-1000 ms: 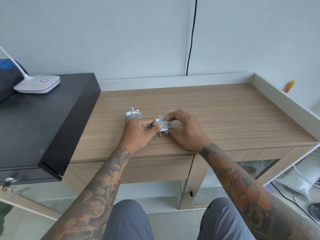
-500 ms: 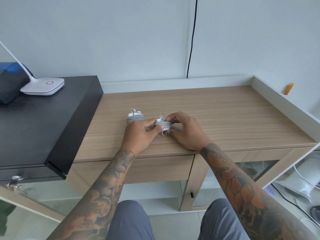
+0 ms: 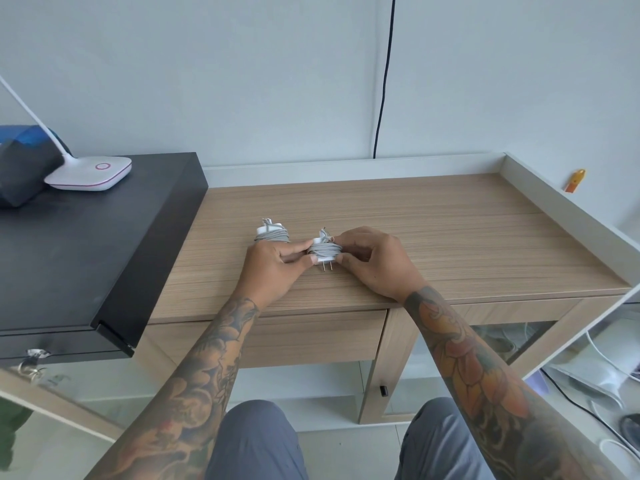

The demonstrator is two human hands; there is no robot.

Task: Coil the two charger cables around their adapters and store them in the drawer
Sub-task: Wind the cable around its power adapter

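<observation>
Near the middle of the frame, both hands are working on the second charger (image 3: 325, 252), which is sitting on the wooden desk (image 3: 450, 244) with its two metal prongs pointing toward the lower edge of the picture. The left hand (image 3: 273, 268) is pinching the white adapter body between thumb and curled fingers from the left, while the right hand (image 3: 374, 261) is closing its fingertips on the right side of the grey coil, thumb low beside the prongs. Just to the upper left, touching or nearly touching the left knuckles (too close to tell), the first charger (image 3: 272, 233) is lying already wrapped and free of any grip.

The bundle is looking light and small, a hard plastic block under soft, springy cable that is likely wanting to unwind once pressure is let off. The safest hold is probably across the coil itself, fingers trapping the loose cable end sticking up at the top, rather than on the prongs. The drawer (image 3: 311, 336) below the desk edge is sitting shut, so one hand is going to be needed for pulling it.
</observation>
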